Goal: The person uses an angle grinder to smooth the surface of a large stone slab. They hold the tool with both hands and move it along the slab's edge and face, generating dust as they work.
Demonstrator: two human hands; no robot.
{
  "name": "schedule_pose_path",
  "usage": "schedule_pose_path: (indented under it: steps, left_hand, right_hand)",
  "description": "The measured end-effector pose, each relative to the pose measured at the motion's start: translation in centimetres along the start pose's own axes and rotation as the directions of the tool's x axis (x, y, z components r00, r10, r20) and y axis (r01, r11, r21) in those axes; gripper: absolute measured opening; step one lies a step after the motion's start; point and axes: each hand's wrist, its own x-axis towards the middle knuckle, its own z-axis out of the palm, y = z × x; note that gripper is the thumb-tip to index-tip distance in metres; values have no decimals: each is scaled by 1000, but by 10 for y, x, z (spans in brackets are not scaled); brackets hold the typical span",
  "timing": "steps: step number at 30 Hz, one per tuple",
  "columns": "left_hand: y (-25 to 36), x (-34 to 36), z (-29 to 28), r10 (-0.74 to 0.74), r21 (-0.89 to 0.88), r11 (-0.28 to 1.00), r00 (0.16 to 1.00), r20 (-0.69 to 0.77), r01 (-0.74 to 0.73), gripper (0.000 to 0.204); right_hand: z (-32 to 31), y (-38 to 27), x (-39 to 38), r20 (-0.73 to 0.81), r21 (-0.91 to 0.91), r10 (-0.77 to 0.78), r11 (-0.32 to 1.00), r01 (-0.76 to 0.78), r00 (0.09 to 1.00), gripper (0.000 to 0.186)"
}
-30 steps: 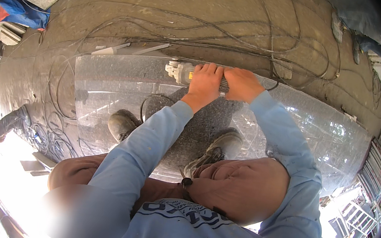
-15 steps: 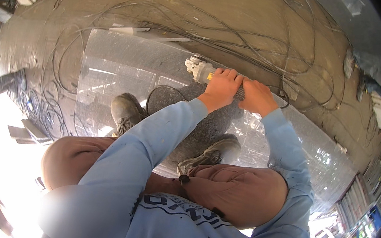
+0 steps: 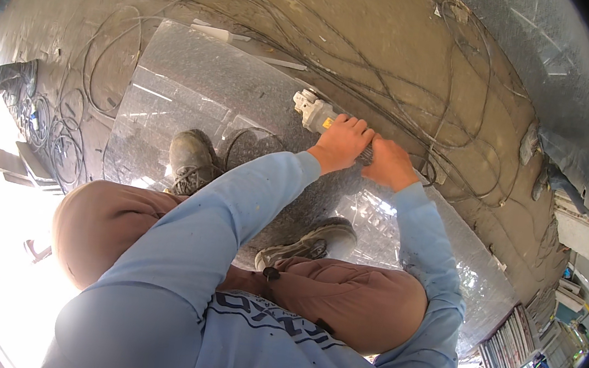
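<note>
Slab [image 3: 195,91], centre frame: speckled grey, glossy. Grinder [image 3: 312,110], above centre: pale grey with a yellow patch. Sleeves [image 3: 233,206]: light blue. Trousers [image 3: 353,302], lower frame: brown. Boots [image 3: 191,160]: dusty grey-brown. Cables [image 3: 395,86], upper frame: dark.

Angle grinder [image 3: 316,111] on far edge of granite slab [image 3: 196,84], left hand [image 3: 340,144] just left of right hand [image 3: 388,164]. Both boots [image 3: 191,160] on slab, nearer. Cables [image 3: 411,73] on ground beyond.

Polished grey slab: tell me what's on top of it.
On the slab stand two dusty boots; both hands grip a grinder at its far edge. The disc is hidden.
</note>
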Motion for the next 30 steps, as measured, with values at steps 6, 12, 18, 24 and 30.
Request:
schedule_pose_path:
  steps: [6,12,18,24,30]
  left_hand:
    - [0,3,-4,-12,9,1000,1000,13,12,53]
    - [11,4,-1,14,-10,1000,999,-31,-15,49]
    - [27,9,-4,30,-22,999,998,-50,-32,49]
    - [25,10,2,14,-38,999,997,-71,-17,54]
    - [14,7,4,4,-47,999,999,-48,-6,67]
  right_hand:
    - [-5,0,0,-6,14,13,1000,-13,1000,64]
    - [-18,-5,-14,57,14,75,997,-76,996,62]
    - [-19,5,-26,12,-10,74,997,-74,997,64]
    - [-19,7,-25,-4,0,52,999,-52,999,61]
    - [-6,10,-14,-16,37,24,999,-24,1000,53]
